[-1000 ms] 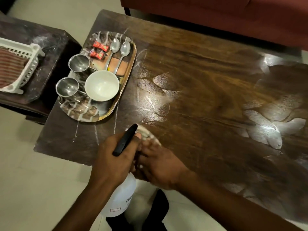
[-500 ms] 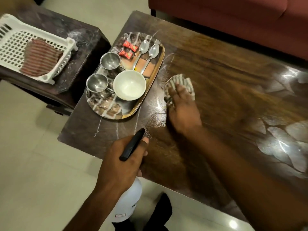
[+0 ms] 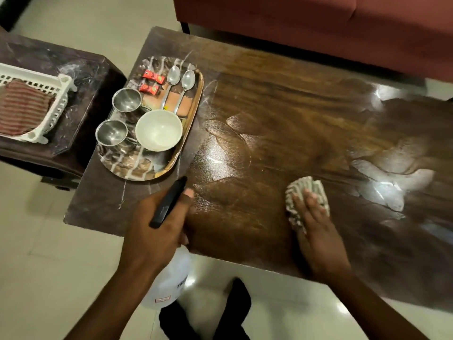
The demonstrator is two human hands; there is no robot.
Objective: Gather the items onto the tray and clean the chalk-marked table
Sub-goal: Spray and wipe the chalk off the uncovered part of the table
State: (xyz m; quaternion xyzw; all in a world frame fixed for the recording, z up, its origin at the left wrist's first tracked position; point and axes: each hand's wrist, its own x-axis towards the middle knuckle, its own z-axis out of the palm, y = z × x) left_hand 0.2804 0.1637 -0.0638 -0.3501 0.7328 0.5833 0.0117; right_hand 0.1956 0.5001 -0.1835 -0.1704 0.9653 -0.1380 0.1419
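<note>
A steel tray (image 3: pixel 188 141) lies at the left end of the dark wooden table (image 3: pixel 282 114). It carries a white bowl (image 3: pixel 158 130), two steel cups (image 3: pixel 127 100), two spoons (image 3: pixel 181 84) and two red sachets (image 3: pixel 153 76). White chalk lines (image 3: pixel 122 195) show beside the tray, and wet streaks gleam on the wood. My left hand (image 3: pixel 157 229) grips a white spray bottle (image 3: pixel 171 280) by its black trigger head at the table's near edge. My right hand (image 3: pixel 316 231) presses a striped cloth (image 3: pixel 304 192) flat on the tabletop with straight fingers.
A low dark side table (image 3: pixel 73 77) stands left of the wooden table and holds a white plastic basket (image 3: pixel 62 94) with a striped cloth in it. A red sofa (image 3: pixel 318 28) runs along the far side. My dark-trousered legs (image 3: pixel 235 312) show below on the tiled floor.
My right hand has slid the cloth from beside the tray rightward and nearer along the tabletop. My left hand keeps its grip on the spray bottle at the near edge.
</note>
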